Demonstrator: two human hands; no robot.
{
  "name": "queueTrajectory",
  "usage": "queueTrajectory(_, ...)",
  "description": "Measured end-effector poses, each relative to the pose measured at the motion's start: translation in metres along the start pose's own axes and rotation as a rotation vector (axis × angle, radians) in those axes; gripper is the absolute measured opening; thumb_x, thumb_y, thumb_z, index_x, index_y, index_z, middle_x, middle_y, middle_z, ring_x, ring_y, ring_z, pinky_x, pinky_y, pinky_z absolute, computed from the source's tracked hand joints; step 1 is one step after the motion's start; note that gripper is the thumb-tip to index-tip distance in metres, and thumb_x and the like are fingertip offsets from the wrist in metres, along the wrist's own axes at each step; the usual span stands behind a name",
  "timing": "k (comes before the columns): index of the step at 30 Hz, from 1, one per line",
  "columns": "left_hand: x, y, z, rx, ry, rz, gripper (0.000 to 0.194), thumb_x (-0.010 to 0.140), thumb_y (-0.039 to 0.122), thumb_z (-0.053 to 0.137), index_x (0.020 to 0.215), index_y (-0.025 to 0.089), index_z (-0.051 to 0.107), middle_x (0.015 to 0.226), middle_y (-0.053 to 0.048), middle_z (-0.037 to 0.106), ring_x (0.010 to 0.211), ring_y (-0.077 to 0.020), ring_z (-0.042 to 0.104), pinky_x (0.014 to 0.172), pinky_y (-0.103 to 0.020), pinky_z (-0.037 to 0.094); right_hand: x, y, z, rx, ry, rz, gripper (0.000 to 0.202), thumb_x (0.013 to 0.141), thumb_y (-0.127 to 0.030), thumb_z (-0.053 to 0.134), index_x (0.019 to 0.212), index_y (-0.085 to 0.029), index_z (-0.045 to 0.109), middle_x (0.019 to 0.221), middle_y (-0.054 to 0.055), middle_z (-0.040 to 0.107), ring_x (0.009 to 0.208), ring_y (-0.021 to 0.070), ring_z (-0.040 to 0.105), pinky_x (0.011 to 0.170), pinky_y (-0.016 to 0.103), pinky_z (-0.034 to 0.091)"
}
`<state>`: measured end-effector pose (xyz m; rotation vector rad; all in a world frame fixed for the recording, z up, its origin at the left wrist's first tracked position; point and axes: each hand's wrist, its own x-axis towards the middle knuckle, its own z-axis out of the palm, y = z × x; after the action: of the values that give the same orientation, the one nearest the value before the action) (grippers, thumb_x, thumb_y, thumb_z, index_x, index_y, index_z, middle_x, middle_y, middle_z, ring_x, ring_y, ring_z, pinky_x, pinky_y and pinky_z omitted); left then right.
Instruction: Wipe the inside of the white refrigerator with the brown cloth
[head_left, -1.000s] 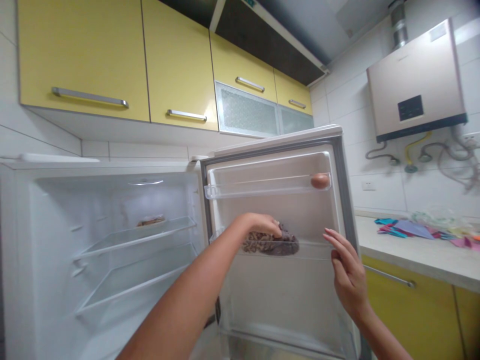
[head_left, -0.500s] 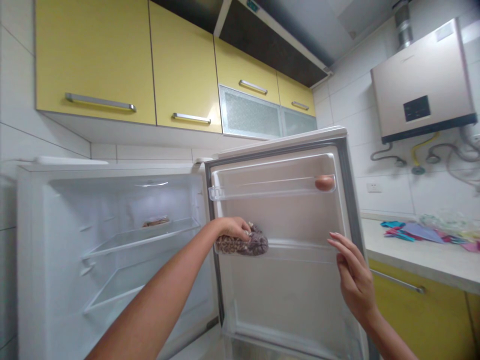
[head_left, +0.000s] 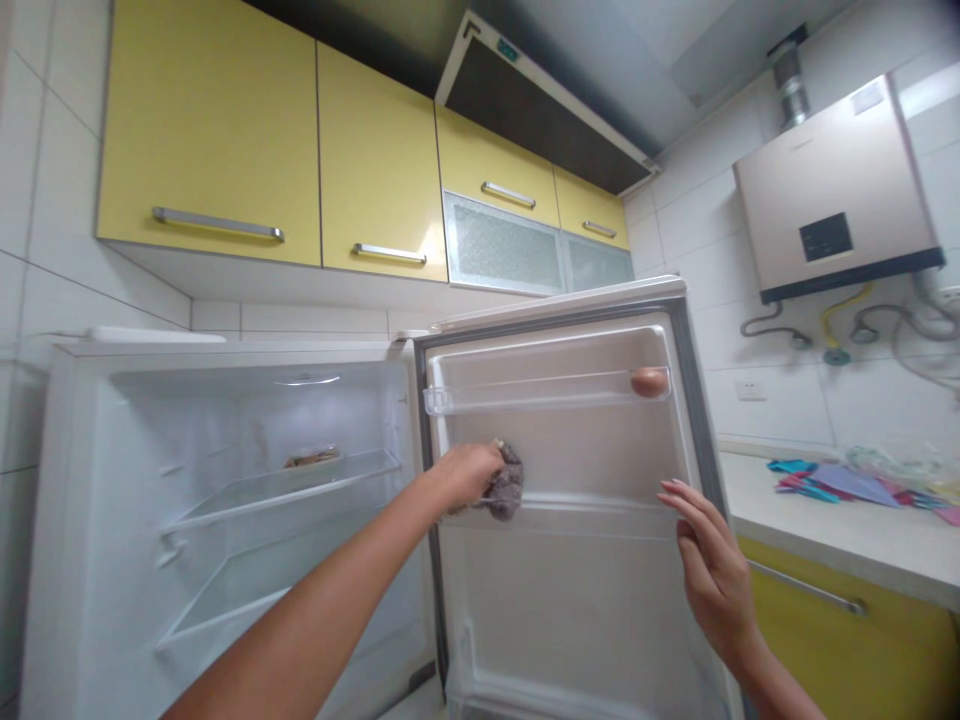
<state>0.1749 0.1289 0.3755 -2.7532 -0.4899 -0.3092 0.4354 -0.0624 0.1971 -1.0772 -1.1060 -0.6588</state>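
the left hand (head_left: 465, 478) is curled around a bunched, dark brownish cloth (head_left: 505, 488), gripping it with the knuckles up, while much of the cloth pokes out past the fingers on the right. the cloth is at the hinge-side end of the clear middle door shelf (head_left: 592, 520), its lower part seen through the shelf's see-through front. the right hand (head_left: 712, 560) holds nothing; its fingers are stretched out and lie close together, with the thumb apart from them, beside the outer edge of the swung-out door (head_left: 570, 600); whether it touches the door cannot be told. above, the clear upper door shelf (head_left: 525, 392) carries a brown egg (head_left: 649, 382) at its far right end. to the left, inside the white fridge (head_left: 71, 540), a small package (head_left: 313, 457) lies toward the back of the top glass shelf (head_left: 292, 487), its contents too small to make out. on the right, a pile of coloured fabric pieces (head_left: 847, 480) lies on the pale table (head_left: 832, 520), well apart from the cloth. a water heater (head_left: 832, 190) hangs on the tiled wall above, and yellow cabinets (head_left: 217, 130) run over the fridge.
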Motion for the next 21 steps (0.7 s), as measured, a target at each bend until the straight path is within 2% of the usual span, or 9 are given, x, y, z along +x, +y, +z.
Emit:
queueTrajectory(5, -0.013, -0.002, -0.007, 0.235, 0.182, -0.010, 0.035, 0.090, 0.008, 0.038, 0.106, 0.017, 0.068, 0.134, -0.019, 0.064, 0.126, -0.0304, 0.059, 0.090, -0.045, 0.057, 0.001, 0.003, 0.001, -0.012, 0.014, -0.003, 0.033, 0.093, -0.028, 0.046, 0.120, -0.030, 0.065, 0.138, 0.007, 0.062, 0.132, 0.0268, 0.056, 0.109, 0.049, 0.044)
queueTrajectory(7, -0.017, -0.007, -0.009, 0.365, 0.286, 0.005, 0.035, 0.092, 0.009, 0.037, 0.107, 0.015, 0.068, 0.139, -0.021, 0.061, 0.127, -0.0324, 0.059, 0.088, -0.047, 0.059, 0.000, 0.003, 0.002, -0.011, 0.018, -0.008, 0.033, 0.093, -0.028, 0.046, 0.120, -0.029, 0.065, 0.137, 0.007, 0.063, 0.132, 0.0268, 0.056, 0.108, 0.048, 0.045)
queueTrajectory(10, -0.028, -0.011, -0.006, 0.505, 0.449, 0.065, 0.031, 0.095, 0.014, 0.041, 0.109, 0.018, 0.068, 0.137, -0.014, 0.066, 0.123, -0.0284, 0.063, 0.088, -0.043, 0.060, -0.001, 0.001, 0.004, -0.002, 0.031, -0.009, 0.033, 0.093, -0.028, 0.046, 0.120, -0.029, 0.065, 0.137, 0.007, 0.062, 0.132, 0.0268, 0.056, 0.106, 0.048, 0.045)
queueTrajectory(13, -0.047, -0.004, 0.003, 0.477, 0.621, 0.080, 0.031, 0.096, 0.017, 0.043, 0.113, 0.023, 0.068, 0.137, -0.008, 0.068, 0.126, -0.0239, 0.063, 0.099, -0.040, 0.056, -0.002, 0.000, 0.006, -0.006, 0.034, -0.008, 0.033, 0.093, -0.027, 0.045, 0.120, -0.030, 0.065, 0.138, 0.007, 0.062, 0.132, 0.0268, 0.055, 0.106, 0.047, 0.045)
queueTrajectory(18, -0.084, 0.009, 0.020, 0.323, 1.027, -0.013, 0.029, 0.090, 0.021, 0.058, 0.117, 0.028, 0.067, 0.138, -0.008, 0.067, 0.132, -0.0223, 0.059, 0.109, -0.037, 0.050, -0.001, 0.000, 0.007, -0.011, 0.047, -0.012, 0.033, 0.093, -0.029, 0.044, 0.120, -0.030, 0.065, 0.137, 0.006, 0.062, 0.132, 0.0275, 0.056, 0.101, 0.045, 0.048)
queueTrajectory(20, -0.091, 0.004, 0.021, 0.217, 1.250, -0.146, 0.030, 0.087, 0.025, 0.064, 0.117, 0.028, 0.066, 0.136, -0.010, 0.067, 0.129, -0.0232, 0.060, 0.110, -0.038, 0.049, -0.001, 0.000, 0.008, -0.011, 0.046, -0.013, 0.033, 0.093, -0.029, 0.044, 0.119, -0.030, 0.065, 0.137, 0.007, 0.062, 0.132, 0.0279, 0.055, 0.102, 0.047, 0.048)
queueTrajectory(21, -0.092, 0.000, 0.021, 0.135, 1.387, -0.255, 0.031, 0.086, 0.029, 0.066, 0.117, 0.027, 0.066, 0.135, -0.011, 0.067, 0.128, -0.0241, 0.060, 0.111, -0.040, 0.048, -0.002, 0.000, 0.008, -0.012, 0.046, -0.013, 0.033, 0.093, -0.029, 0.044, 0.119, -0.030, 0.064, 0.137, 0.007, 0.062, 0.132, 0.0279, 0.055, 0.102, 0.047, 0.047)
